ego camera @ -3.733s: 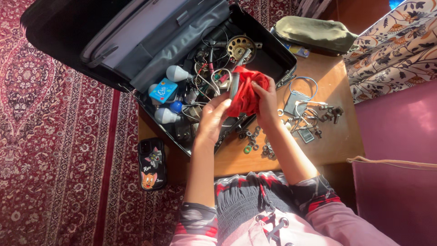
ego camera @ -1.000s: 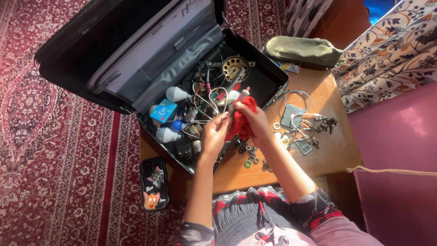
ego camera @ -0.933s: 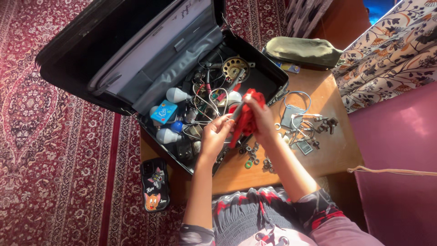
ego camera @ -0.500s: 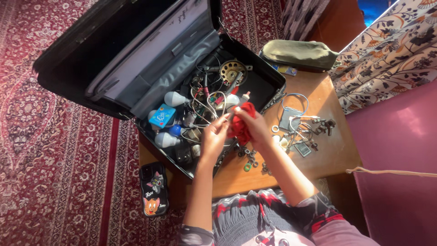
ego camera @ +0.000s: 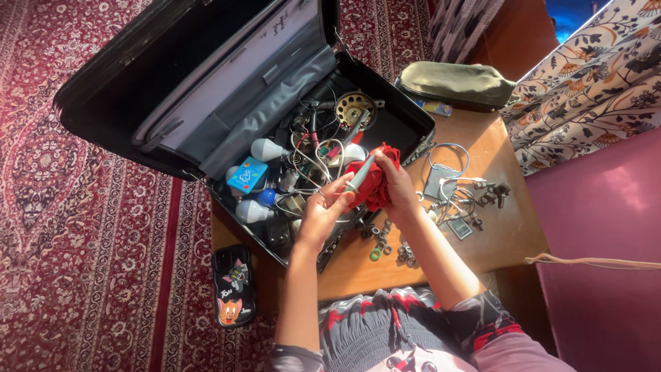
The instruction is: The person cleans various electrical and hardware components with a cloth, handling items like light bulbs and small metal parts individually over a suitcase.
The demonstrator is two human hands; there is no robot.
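Red patterned carpet (ego camera: 89, 207) covered the floor around a low wooden table (ego camera: 496, 234), with a floral curtain (ego camera: 585, 83) at the upper right. On the table's left half lay the largest thing, an open black case (ego camera: 406, 103), its lid tipped back over the carpet. Inside the case sat white bulbs (ego camera: 265, 149), a small blue box (ego camera: 246, 175), a round brass speaker frame (ego camera: 353, 107) and tangled wires (ego camera: 313, 148). Beyond the case, at the table's far edge, rested an olive pouch (ego camera: 458, 81). Left of the table, on the carpet, lay a phone in a cartoon cover (ego camera: 232, 286). Right of the case, on the wood, were a loop of pale cable (ego camera: 449, 160), dark metal fittings (ego camera: 492, 193) and scattered washers (ego camera: 385, 238).

Above the case's near edge, the left hand (ego camera: 323, 210) held a slim grey tool (ego camera: 359, 177), its grip pinched round the lower end. The right hand (ego camera: 396, 182) had its grip clenched on a red cloth (ego camera: 375, 180) bunched against the tool's shaft.
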